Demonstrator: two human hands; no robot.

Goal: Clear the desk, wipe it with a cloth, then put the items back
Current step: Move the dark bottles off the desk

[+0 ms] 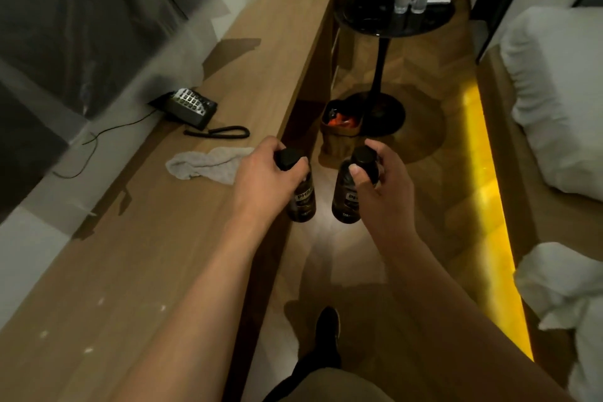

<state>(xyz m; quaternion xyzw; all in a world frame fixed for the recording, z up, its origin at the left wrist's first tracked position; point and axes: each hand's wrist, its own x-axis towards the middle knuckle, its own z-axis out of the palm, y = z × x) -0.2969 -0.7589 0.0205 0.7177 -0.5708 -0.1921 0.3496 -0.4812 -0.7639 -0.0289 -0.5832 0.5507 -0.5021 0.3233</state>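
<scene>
My left hand (261, 173) grips a dark bottle (303, 199) by its black cap, just off the front edge of the long wooden desk (163, 238). A second dark bottle (346, 202) hangs upright over the floor, held near its cap by my right hand (381, 183). The two bottles are side by side, a little apart. A crumpled grey cloth (208, 165) lies on the desk just left of my left hand. Beyond it, a black desk phone (191, 106) with a coiled cord sits against the wall.
A round black side table (365, 21) at the far end carries a dark cup and several clear bottles. A small wooden bin (341, 132) stands on the floor by its base. A bed with white bedding (554, 101) runs along the right. My foot (328, 326) is below.
</scene>
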